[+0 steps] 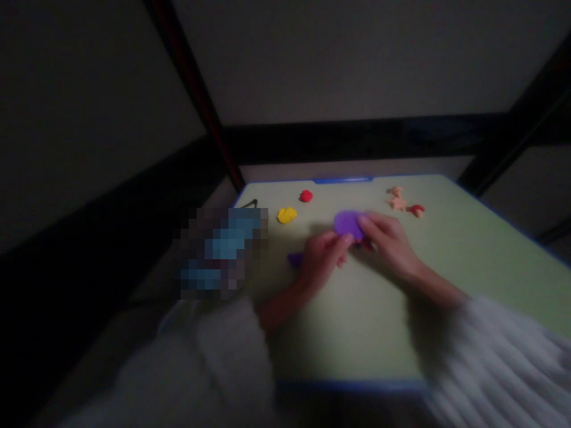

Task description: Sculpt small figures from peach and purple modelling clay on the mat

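Note:
A flat, rounded purple piece of modelling clay is held up above the table between my two hands. My left hand pinches its lower edge with thumb and fingers. On its right edge, my right hand is closed, thumb on top and fingers underneath. A darker purple piece shows just left of my left hand, partly hidden by it; whether they touch I cannot tell. The picture is dim and a little blurred.
The pale table has a blue rim. Farther back lie a yellow clay lump and a red lump. Several peach-coloured pieces lie at the back right, beside a red-and-peach piece. A pixelated blue object is at the left edge.

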`<move>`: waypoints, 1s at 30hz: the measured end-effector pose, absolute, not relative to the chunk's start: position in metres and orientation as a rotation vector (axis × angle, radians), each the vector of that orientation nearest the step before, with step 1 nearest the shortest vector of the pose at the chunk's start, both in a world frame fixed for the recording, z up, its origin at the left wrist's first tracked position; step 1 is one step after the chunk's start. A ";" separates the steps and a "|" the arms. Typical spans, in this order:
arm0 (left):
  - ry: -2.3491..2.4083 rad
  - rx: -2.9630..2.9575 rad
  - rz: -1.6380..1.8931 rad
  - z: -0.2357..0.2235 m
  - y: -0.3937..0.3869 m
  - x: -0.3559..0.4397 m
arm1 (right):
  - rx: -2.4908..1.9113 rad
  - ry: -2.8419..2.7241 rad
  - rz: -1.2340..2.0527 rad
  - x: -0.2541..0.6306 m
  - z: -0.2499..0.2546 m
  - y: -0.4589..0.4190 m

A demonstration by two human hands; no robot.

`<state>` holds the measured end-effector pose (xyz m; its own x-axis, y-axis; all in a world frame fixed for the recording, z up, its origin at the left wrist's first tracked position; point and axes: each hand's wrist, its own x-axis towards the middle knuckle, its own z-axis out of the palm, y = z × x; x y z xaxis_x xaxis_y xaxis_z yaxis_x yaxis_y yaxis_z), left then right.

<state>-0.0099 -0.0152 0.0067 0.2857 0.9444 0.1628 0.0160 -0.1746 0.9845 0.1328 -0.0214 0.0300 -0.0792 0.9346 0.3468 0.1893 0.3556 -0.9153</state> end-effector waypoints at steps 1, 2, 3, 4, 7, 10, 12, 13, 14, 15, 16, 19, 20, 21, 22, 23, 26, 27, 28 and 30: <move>0.952 1.471 1.098 0.007 -0.015 -0.010 | -1.052 -1.537 0.869 0.133 0.031 -0.021; 0.968 1.458 1.106 0.007 -0.014 -0.010 | -1.051 -1.541 0.881 0.134 0.032 -0.022; 0.976 1.452 1.113 0.007 -0.013 -0.009 | -1.049 -1.545 0.896 0.134 0.033 -0.022; 0.977 1.456 1.118 0.007 -0.012 -0.009 | -1.048 -1.549 0.914 0.134 0.034 -0.022; 0.957 1.495 1.125 0.006 -0.009 -0.008 | -1.044 -1.547 0.965 0.134 0.034 -0.022; 0.947 1.503 1.149 0.002 -0.007 -0.007 | -1.049 -1.483 1.026 0.135 0.030 -0.020; 0.942 1.492 1.175 0.000 -0.005 -0.007 | -1.047 -1.408 1.082 0.135 0.025 -0.019; 0.943 1.489 1.187 -0.001 -0.005 -0.007 | -1.046 -1.376 1.108 0.135 0.022 -0.018; 0.947 1.489 1.196 -0.002 -0.005 -0.007 | -1.045 -1.352 1.127 0.135 0.020 -0.018; 0.951 1.493 1.197 -0.002 -0.005 -0.007 | -1.044 -1.337 1.136 0.135 0.017 -0.017; 0.955 1.497 1.193 -0.002 -0.006 -0.007 | -1.041 -1.327 1.140 0.135 0.015 -0.017; 0.963 1.502 1.172 0.001 -0.009 -0.006 | -1.012 -1.313 1.118 0.137 0.011 -0.018; 0.964 1.497 1.167 0.001 -0.011 -0.005 | -1.004 -1.314 1.101 0.138 0.010 -0.018; 0.965 1.490 1.163 0.002 -0.012 -0.004 | -1.001 -1.320 1.079 0.138 0.009 -0.018; 0.964 1.481 1.157 0.003 -0.013 -0.003 | -1.004 -1.327 1.054 0.139 0.009 -0.018; 0.958 1.472 1.151 0.003 -0.014 -0.003 | -1.009 -1.336 1.029 0.140 0.008 -0.019; 0.938 1.457 1.140 0.004 -0.015 -0.001 | -1.016 -1.348 0.977 0.140 0.009 -0.021; 0.937 1.456 1.144 0.004 -0.016 -0.001 | -1.014 -1.349 0.972 0.141 0.010 -0.022; 0.937 1.456 1.150 0.004 -0.016 -0.001 | -1.009 -1.350 0.972 0.141 0.009 -0.022; 0.941 1.452 1.165 0.004 -0.016 -0.001 | -0.991 -1.344 0.997 0.141 0.008 -0.022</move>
